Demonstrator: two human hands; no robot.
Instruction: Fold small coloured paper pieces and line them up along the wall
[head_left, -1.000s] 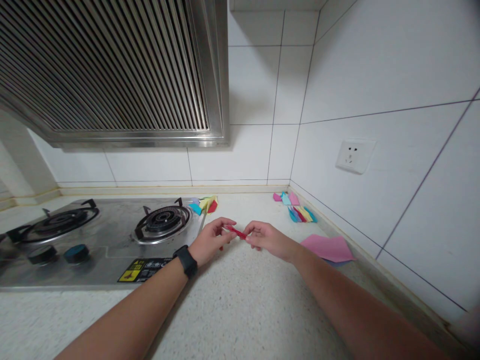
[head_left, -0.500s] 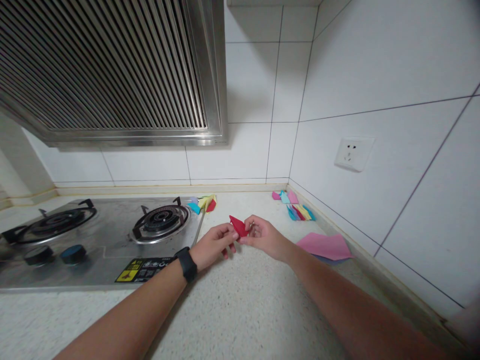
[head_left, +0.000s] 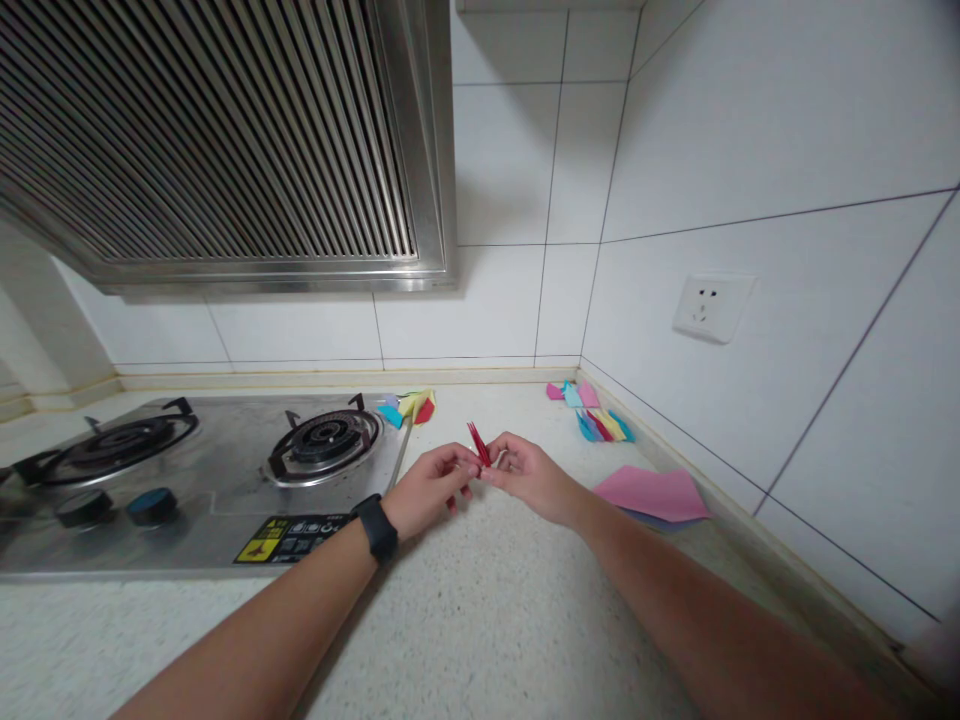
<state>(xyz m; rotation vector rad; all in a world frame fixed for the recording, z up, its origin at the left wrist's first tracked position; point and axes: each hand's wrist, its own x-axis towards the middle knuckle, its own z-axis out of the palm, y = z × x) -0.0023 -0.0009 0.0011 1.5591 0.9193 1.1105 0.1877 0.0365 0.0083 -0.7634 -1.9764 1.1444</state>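
A small piece of folded red paper (head_left: 479,444) is pinched between my two hands above the speckled counter (head_left: 495,610). It is turned edge-on, so several thin pointed layers show at its top. My left hand (head_left: 439,482), with a black watch at the wrist, grips its lower end from the left. From the right, my right hand (head_left: 529,476) holds it with thumb and curled fingers. The paper's lowest part is hidden by the fingertips.
A gas stove (head_left: 210,510) lies at left under a range hood (head_left: 225,150). Folded coloured papers (head_left: 417,406) sit by its corner. More folded papers (head_left: 604,426) and pink sheets (head_left: 656,495) lie along the right wall, below a socket (head_left: 715,307).
The red paper has turned from showing a broad flat face to standing edge-on, its layers visible. Both hands stay nearly in place, still holding it.
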